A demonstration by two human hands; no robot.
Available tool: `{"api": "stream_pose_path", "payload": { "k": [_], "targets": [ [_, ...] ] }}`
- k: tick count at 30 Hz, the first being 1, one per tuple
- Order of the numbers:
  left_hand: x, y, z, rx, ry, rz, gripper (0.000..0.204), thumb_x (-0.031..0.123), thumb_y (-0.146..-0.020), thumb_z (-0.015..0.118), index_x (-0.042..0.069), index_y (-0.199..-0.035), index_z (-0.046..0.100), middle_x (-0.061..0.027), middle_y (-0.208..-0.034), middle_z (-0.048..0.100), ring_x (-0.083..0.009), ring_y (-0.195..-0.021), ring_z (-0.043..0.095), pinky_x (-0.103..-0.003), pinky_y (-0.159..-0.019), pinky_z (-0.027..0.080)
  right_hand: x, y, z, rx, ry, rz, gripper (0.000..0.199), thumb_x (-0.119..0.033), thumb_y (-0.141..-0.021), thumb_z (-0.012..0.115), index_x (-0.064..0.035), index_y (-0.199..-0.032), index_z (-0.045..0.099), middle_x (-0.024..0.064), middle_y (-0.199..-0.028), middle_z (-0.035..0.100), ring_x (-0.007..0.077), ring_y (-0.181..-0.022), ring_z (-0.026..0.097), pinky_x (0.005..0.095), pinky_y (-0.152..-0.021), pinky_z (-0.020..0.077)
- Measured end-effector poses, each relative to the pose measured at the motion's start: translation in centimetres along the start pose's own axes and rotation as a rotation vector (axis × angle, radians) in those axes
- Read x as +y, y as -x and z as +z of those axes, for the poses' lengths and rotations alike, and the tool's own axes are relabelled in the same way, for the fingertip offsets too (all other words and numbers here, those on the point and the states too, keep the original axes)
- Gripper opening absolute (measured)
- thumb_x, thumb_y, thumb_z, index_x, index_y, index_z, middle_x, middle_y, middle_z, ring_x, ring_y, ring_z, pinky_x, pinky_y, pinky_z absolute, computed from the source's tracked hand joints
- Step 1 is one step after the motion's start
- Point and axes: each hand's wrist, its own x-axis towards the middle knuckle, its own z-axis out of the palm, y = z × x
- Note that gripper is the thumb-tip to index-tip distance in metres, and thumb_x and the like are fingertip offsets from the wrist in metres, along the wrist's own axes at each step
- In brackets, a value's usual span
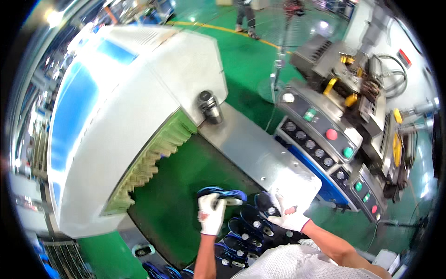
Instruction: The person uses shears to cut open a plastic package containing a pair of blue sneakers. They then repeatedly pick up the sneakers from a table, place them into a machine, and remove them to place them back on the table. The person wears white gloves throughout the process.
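Left hand (212,215) on indistinct blue footwear (225,192)

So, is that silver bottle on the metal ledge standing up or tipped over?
Standing up: the silver bottle has its base on the metal ledge and its dark top uppermost.

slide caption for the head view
Gloved left hand holding a blue shoe piece at the green belt, right hand by more pieces.
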Motion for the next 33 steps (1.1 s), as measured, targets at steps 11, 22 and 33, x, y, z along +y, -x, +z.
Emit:
{"api": "stream_pose_path", "payload": {
  "k": [11, 22, 33],
  "targets": [
    [33.7, 6.5, 22.4, -0.841, 0.190, 0.838, 0.048, 0.008, -0.085, 0.078, 0.002, -0.130, 0.060, -0.0180, -0.128, 0.060, -0.0266, -0.097, 0.070, -0.036, -0.080, 0.058, 10.4, 15.1, -16.6, 0.568, -0.543, 0.188, 0.060, -0.023, -0.084, 0.078, -0.0034, -0.134, 0.053, 0.0171, -0.115, 0.066, 0.0289, -0.109, 0.066, 0.0365, -0.093, 0.0522],
    [39.2, 14.9, 35.8, -0.896, 0.384, 0.512, 0.054, -0.006, -0.090, 0.068, -0.001, -0.139, 0.047, -0.0169, -0.136, 0.052, -0.0253, -0.102, 0.071, -0.033, -0.085, 0.060, 27.7, 29.8, -28.9, 1.328, -1.453, 0.154, 0.061, -0.033, -0.083, 0.083, 0.0091, -0.122, 0.063, 0.0118, -0.108, 0.070, 0.0154, -0.092, 0.067, 0.0341, -0.084, 0.0579],
    [37.2, 19.5, 37.4, -0.847, 0.069, 0.268, 0.051, 0.001, -0.089, 0.072, -0.005, -0.135, 0.051, -0.0205, -0.137, 0.049, -0.0275, -0.106, 0.068, -0.035, -0.088, 0.059, 58.7, 15.8, -48.1, 0.921, -0.199, 1.021, 0.049, -0.033, -0.082, 0.063, -0.0039, -0.121, 0.069, 0.0231, -0.133, 0.064, 0.0370, -0.120, 0.064, 0.0442, -0.097, 0.0538]
  ]
}}
